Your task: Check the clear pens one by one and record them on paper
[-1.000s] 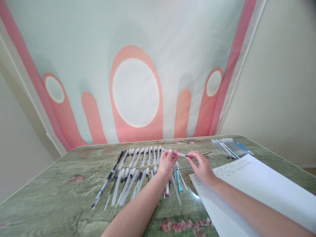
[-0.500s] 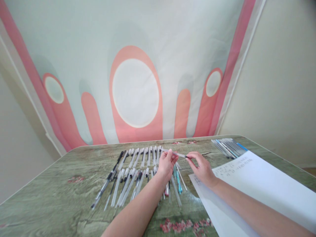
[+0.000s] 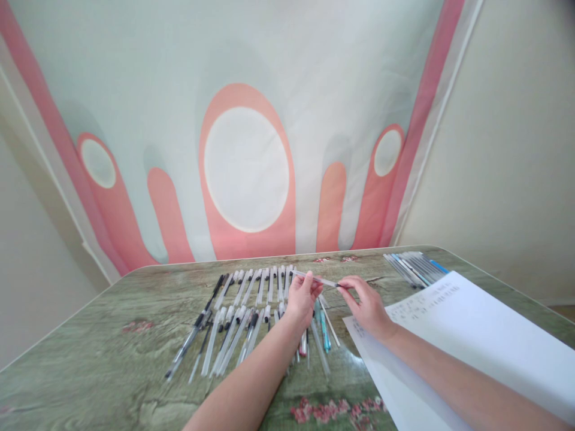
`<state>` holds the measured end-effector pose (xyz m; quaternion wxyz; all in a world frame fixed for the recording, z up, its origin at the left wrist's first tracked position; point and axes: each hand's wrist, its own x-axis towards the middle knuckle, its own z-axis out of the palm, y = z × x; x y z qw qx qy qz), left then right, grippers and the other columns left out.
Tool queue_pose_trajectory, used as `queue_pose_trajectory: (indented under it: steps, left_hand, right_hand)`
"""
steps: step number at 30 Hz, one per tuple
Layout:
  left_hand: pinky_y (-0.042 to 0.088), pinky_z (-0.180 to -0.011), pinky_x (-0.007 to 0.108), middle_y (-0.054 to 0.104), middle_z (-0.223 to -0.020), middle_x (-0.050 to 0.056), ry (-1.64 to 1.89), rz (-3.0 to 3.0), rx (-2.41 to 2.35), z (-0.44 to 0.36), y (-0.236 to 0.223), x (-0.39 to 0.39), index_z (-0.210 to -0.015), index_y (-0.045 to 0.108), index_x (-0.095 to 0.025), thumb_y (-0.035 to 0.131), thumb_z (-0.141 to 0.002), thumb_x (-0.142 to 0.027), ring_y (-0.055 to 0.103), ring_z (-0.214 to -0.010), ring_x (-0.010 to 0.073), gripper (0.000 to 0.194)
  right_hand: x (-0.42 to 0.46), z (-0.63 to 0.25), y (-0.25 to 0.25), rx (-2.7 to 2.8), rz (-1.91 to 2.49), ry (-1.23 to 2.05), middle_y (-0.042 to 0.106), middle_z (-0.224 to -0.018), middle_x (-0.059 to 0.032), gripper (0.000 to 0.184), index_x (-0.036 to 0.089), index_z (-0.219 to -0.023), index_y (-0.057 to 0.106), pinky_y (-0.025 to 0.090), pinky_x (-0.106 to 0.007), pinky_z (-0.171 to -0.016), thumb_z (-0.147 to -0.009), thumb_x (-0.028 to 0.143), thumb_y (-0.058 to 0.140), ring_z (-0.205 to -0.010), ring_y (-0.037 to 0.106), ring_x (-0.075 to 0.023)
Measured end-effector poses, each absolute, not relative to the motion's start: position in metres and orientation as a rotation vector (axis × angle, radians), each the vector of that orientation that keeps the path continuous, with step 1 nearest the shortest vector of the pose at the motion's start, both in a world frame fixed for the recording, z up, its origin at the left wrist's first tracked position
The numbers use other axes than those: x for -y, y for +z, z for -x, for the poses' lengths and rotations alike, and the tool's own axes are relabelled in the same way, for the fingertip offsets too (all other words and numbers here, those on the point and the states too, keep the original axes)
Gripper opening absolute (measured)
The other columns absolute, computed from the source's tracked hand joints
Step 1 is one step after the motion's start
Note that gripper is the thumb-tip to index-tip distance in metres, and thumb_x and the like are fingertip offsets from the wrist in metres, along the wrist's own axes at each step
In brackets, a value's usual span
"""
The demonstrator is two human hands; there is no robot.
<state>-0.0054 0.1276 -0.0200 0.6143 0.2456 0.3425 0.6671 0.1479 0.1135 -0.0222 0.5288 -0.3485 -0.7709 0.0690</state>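
Observation:
Held nearly level above the table is a slim translucent pen (image 3: pixel 326 281) with a dark tip at its right end. My left hand (image 3: pixel 302 297) pinches its barrel between thumb and fingers. At the dark end, the fingertips of my right hand (image 3: pixel 363 302) are closed on the same pen. Under and left of my left hand lie two rows of pens: a back row of clear-barrelled pens (image 3: pixel 252 286) and a front row (image 3: pixel 231 341), partly covered by my left forearm. A turquoise pen (image 3: pixel 324 331) rests just right of that wrist.
White paper (image 3: pixel 485 341) with rows of marks lies beneath my right forearm. Beyond it, a bundle of pens or refills (image 3: pixel 415 268) sits near the back right edge of the wood-patterned table (image 3: pixel 90 335). A pink-and-grey patterned hanging (image 3: pixel 359 72) rises behind the table.
Almost nothing differs. Both hands stay on the pen in about the same place; the right hand has shifted very slightly left.

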Motion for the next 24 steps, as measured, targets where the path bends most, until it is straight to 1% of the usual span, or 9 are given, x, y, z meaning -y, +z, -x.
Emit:
queue_pose_trajectory:
  steps: [14,18,21,24]
  left_hand:
    - [0.047,-0.066,0.021,0.063,-0.074,0.003,1.535,-0.587,-0.756,0.0036,-0.0191,-0.1266,-0.073,0.047,-0.015,0.064,-0.073,-0.026,0.057,-0.061,0.0072,0.020]
    - [0.047,-0.068,0.023,0.063,-0.076,0.004,1.528,-0.619,-0.727,0.0037,-0.0184,-0.1257,-0.075,0.049,-0.015,0.064,-0.072,-0.026,0.057,-0.063,0.0074,0.019]
    - [0.047,-0.070,0.023,0.063,-0.078,0.004,1.518,-0.643,-0.715,0.0045,-0.0171,-0.1251,-0.077,0.049,-0.015,0.064,-0.072,-0.025,0.058,-0.065,0.0079,0.019]
    - [0.047,-0.070,0.023,0.063,-0.081,0.005,1.507,-0.674,-0.703,0.0051,-0.0152,-0.1241,-0.079,0.049,-0.015,0.064,-0.072,-0.026,0.058,-0.066,0.0080,0.020]
  right_hand:
    - [-0.1152,-0.1486,-0.0246,1.825,0.897,0.220,0.059,-0.083,-0.0047,0.015,0.022,-0.094,0.052,0.047,-0.033,-0.072,-0.086,0.029,0.044,-0.077,0.058,-0.0184]
    - [-0.1164,-0.1493,-0.0292,1.805,0.930,0.294,0.061,-0.081,-0.0039,0.018,0.021,-0.098,0.052,0.048,-0.033,-0.069,-0.086,0.031,0.043,-0.071,0.060,-0.0175]
    - [-0.1173,-0.1489,-0.0310,1.771,0.963,0.378,0.061,-0.082,-0.0042,0.019,0.021,-0.099,0.050,0.049,-0.032,-0.069,-0.084,0.032,0.046,-0.070,0.060,-0.0171]
    - [-0.1172,-0.1484,-0.0308,1.727,0.977,0.471,0.062,-0.080,-0.0044,0.020,0.020,-0.099,0.049,0.049,-0.030,-0.064,-0.084,0.033,0.046,-0.067,0.060,-0.0167]
